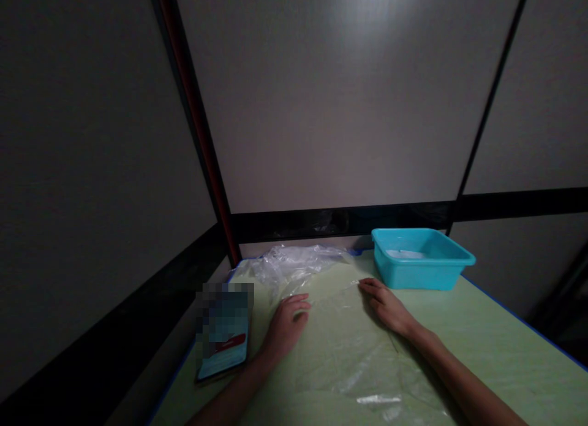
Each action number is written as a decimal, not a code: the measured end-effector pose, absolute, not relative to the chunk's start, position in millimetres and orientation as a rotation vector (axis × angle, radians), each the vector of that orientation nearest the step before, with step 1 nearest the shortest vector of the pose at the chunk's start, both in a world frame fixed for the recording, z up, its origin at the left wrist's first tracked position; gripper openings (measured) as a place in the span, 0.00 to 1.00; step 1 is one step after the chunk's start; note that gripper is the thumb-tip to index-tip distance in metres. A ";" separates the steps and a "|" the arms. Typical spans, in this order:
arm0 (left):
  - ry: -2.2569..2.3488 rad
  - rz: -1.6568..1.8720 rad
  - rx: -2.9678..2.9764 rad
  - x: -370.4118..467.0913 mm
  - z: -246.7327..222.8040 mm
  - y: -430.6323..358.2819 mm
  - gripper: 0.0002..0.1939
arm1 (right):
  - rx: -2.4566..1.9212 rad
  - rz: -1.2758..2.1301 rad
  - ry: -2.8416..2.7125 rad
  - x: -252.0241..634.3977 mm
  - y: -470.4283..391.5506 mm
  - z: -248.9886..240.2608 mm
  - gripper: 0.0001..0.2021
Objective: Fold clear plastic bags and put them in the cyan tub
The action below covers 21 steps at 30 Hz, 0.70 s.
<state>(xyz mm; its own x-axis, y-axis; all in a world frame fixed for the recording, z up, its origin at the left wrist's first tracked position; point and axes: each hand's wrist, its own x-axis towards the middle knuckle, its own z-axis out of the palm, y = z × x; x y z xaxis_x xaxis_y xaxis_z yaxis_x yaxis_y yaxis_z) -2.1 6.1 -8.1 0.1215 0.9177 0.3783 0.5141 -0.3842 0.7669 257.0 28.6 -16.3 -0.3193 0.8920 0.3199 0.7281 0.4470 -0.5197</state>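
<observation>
Nearest the viewer, a left forearm (245,380) and a right forearm (452,365) reach in from seven and five o'clock over a thin, clear plastic sheet (342,358) on a pale green table (500,334). The sheet lies between the arms; its long axis seems to run from five o'clock towards eleven, smooth at the near part and crumpled at the far end. The left hand (285,323), at ten o'clock, has loosely curved fingers with the thumb apart. The right hand (386,306), at two o'clock, has its fingers close together, tips by the film; whether they pinch it, I cannot tell. This spread probably steadies the slippery film. A screened device (233,340) leans at nine o'clock, perhaps for easy viewing. A turquoise basin (420,274) with something white inside sits at one o'clock, seemingly placed within reach.
</observation>
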 end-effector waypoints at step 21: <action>1.404 1.142 1.974 -3.2 -9.2 6.7 0.12 | -1.354 0.270 -2.190 250.3 24.7 -11.3 0.22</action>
